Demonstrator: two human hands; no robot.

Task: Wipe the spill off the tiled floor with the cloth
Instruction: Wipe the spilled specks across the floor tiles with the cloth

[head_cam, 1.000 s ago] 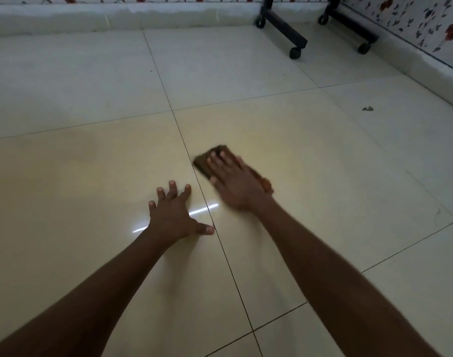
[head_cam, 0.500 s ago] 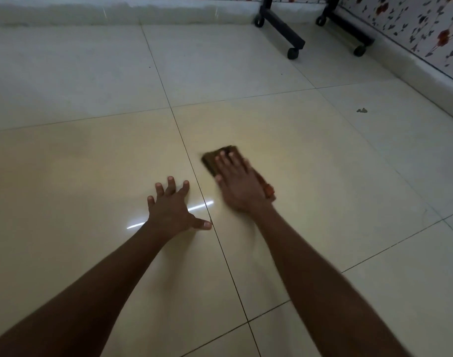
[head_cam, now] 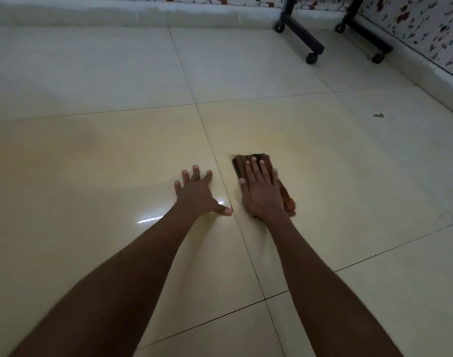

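A folded brown cloth lies flat on the cream tiled floor, just right of a dark grout line. My right hand presses down on it with straight fingers, covering most of it; cloth edges show beyond the fingertips and at the wrist's right side. My left hand rests spread on the tile left of the grout line, fingers splayed, holding nothing. No liquid spill is plainly visible; the tile shines with a light glare near my left hand.
A black stand with castor wheels stands at the back right near the floral wall. A small dark scrap lies on the floor to the right. A pale skirting runs along the back wall.
My right hand has slid the cloth a little to the right, away from the grout line, and turned straighter. My left hand stays planted in the same spot.
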